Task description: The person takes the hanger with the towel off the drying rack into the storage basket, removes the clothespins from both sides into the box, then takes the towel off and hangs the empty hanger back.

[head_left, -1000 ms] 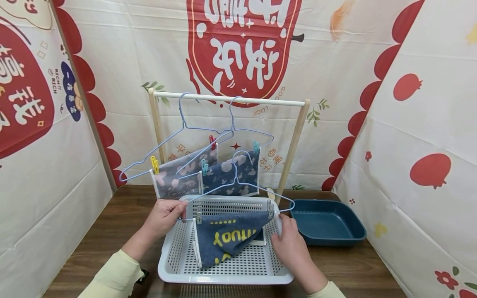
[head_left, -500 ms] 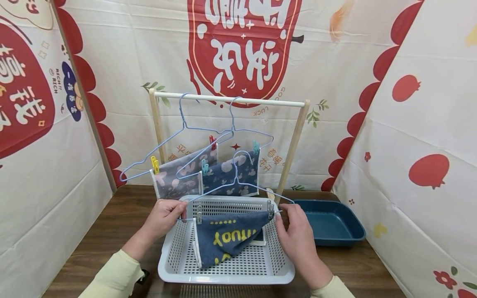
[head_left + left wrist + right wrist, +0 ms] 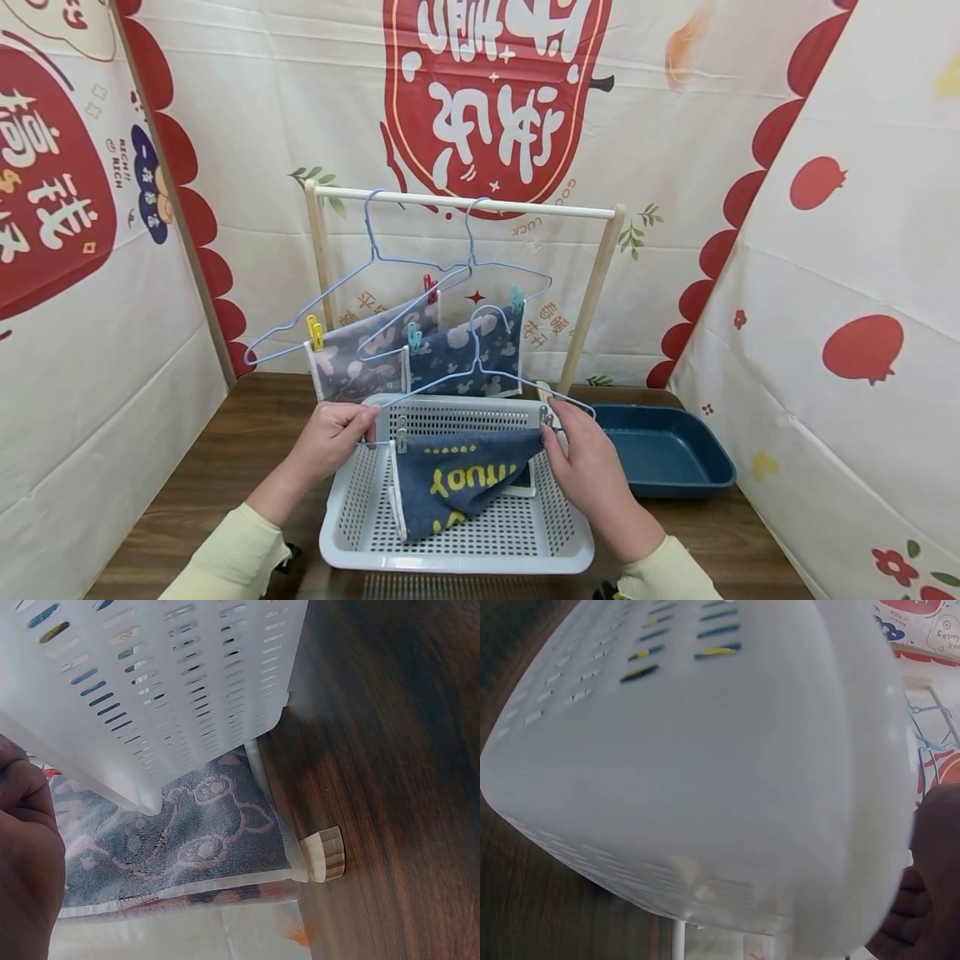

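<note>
My left hand (image 3: 333, 437) grips the left end of a blue wire clothes hanger (image 3: 435, 383), held over a white perforated basket (image 3: 457, 562). From its lower bar hangs a dark blue towel (image 3: 442, 475) with yellow lettering. One grey clothespin (image 3: 402, 435) clips the towel's left corner. At the right corner, my right hand (image 3: 592, 475) pinches a second grey clothespin (image 3: 546, 414) between thumb and index finger. In the left wrist view the left hand (image 3: 26, 847) shows at the edge; the right wrist view shows mostly basket wall (image 3: 727, 765), with the right hand (image 3: 934, 885) beside it.
Behind the basket stands a wooden rack with a white rail (image 3: 450, 201). Two blue hangers hang from it, bearing a grey-pink towel (image 3: 360, 358) and a navy patterned towel (image 3: 468, 350) on coloured clothespins. A dark teal tray (image 3: 663, 450) sits to the right on the brown table (image 3: 225, 467).
My right hand has moved from the basket's right rim up and left along the hanger's end to the right clothespin. The left hand, hanger and towel have stayed in place.
</note>
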Available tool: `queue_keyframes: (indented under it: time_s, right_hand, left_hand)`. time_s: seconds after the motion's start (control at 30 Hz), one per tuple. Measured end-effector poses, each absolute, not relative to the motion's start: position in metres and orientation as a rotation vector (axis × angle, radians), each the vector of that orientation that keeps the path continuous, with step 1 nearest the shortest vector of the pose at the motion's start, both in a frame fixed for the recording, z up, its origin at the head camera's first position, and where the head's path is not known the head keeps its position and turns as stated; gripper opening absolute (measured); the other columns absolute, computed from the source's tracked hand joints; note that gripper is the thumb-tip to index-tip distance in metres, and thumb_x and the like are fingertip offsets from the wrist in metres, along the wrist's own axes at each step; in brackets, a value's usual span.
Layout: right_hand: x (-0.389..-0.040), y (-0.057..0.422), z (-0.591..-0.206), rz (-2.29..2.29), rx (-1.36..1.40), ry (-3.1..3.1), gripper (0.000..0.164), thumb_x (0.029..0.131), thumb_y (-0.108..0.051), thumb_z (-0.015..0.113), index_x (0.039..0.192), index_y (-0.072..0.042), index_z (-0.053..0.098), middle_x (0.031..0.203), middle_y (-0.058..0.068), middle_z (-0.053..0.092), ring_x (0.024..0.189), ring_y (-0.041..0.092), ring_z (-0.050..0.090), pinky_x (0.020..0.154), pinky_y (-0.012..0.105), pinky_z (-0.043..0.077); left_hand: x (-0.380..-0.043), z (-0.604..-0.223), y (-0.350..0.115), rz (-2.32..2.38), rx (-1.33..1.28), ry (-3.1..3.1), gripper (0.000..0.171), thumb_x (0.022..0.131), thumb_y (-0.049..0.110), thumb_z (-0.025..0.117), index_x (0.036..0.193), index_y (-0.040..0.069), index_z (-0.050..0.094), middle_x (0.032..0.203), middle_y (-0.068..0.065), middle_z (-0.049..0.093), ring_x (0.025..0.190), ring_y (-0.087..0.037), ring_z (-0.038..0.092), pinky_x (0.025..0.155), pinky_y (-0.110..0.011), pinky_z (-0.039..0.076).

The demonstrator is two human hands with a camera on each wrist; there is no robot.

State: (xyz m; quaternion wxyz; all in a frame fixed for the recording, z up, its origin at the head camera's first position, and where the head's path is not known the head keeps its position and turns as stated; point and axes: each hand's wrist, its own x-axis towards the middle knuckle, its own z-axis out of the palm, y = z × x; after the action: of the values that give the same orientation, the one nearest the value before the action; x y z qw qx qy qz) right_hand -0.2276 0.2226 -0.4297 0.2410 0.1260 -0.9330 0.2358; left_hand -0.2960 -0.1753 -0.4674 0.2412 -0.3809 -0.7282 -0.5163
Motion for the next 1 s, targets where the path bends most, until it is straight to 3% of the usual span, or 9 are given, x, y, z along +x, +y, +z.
queue_keyframes:
  time_s: [0.3, 0.57, 0.7, 1.0]
  right_hand:
    - [-0.236, 0.226, -0.433, 0.691, 0.381, -2.577, 0.047, 0.111, -0.018, 0.069, 0.153, 0.0, 0.06, 0.152, 0.021, 0.064, 0.138, 0.043, 0.063, 0.11, 0.065, 0.052]
    - [-0.239, 0.228, -0.436, 0.751, 0.425, -2.499, 0.039, 0.107, -0.009, 0.074, 0.145, -0.002, 0.067, 0.14, 0.016, 0.071, 0.117, 0.033, 0.072, 0.098, 0.057, 0.062]
    - [-0.238, 0.229, -0.436, 0.759, 0.437, -2.507, 0.039, 0.106, -0.009, 0.076, 0.143, -0.004, 0.069, 0.138, 0.013, 0.072, 0.114, 0.029, 0.072, 0.097, 0.055, 0.063]
    - [-0.237, 0.233, -0.43, 0.809, 0.452, -2.512, 0.037, 0.103, -0.008, 0.08, 0.138, -0.008, 0.073, 0.132, 0.009, 0.074, 0.104, 0.023, 0.07, 0.089, 0.049, 0.066]
  left_hand:
    - [-0.296, -0.468, -0.175, -1.444, -1.077, -1.969, 0.045, 0.102, -0.018, 0.061, 0.072, 0.015, 0.07, 0.062, -0.004, 0.064, 0.056, -0.002, 0.044, 0.046, -0.026, 0.038]
    - [-0.296, -0.467, -0.175, -1.451, -1.088, -1.984, 0.044, 0.103, -0.016, 0.061, 0.073, 0.014, 0.071, 0.064, -0.003, 0.065, 0.056, -0.003, 0.045, 0.046, -0.026, 0.039]
    - [-0.295, -0.466, -0.175, -1.463, -1.077, -2.002, 0.043, 0.104, -0.015, 0.061, 0.074, 0.014, 0.071, 0.065, -0.003, 0.066, 0.055, -0.003, 0.045, 0.046, -0.025, 0.039]
    - [-0.293, -0.464, -0.176, -1.5, -1.059, -2.045, 0.042, 0.107, -0.012, 0.06, 0.075, 0.013, 0.071, 0.066, -0.001, 0.068, 0.047, -0.013, 0.056, 0.047, -0.024, 0.052]
